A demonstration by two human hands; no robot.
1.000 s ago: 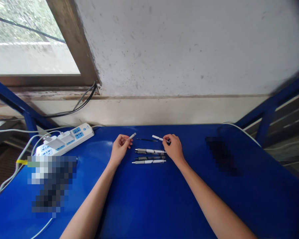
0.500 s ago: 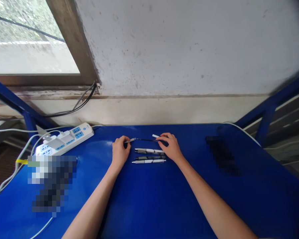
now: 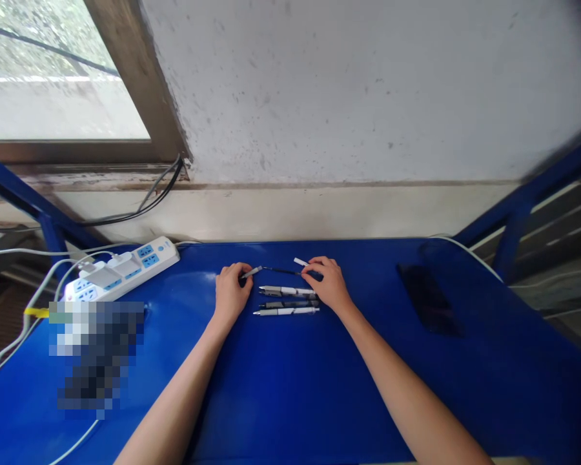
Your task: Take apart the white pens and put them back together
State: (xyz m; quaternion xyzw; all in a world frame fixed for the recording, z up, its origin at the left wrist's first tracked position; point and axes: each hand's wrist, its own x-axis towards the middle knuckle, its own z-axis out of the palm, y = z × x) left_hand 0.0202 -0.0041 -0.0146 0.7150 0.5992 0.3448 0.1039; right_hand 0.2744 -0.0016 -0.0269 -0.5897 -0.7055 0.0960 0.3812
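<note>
— Left hand (image 3: 231,290): grip?
— Closed on the gray barrel piece (image 3: 252,272), off the pen row (image 3: 286,304)'s far-left corner.
— Right hand (image 3: 330,284)?
— Pinching one end of the dark refill (image 3: 281,270) beyond the pen row; white barrel (image 3: 299,261) likewise.

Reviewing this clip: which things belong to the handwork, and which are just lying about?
In the work: pale pen piece, in the left grip; thin dark refill and white pen piece, at the right grip; probably the row of pens.

Lying about: power strip; dark flat object; pixelated object.
</note>
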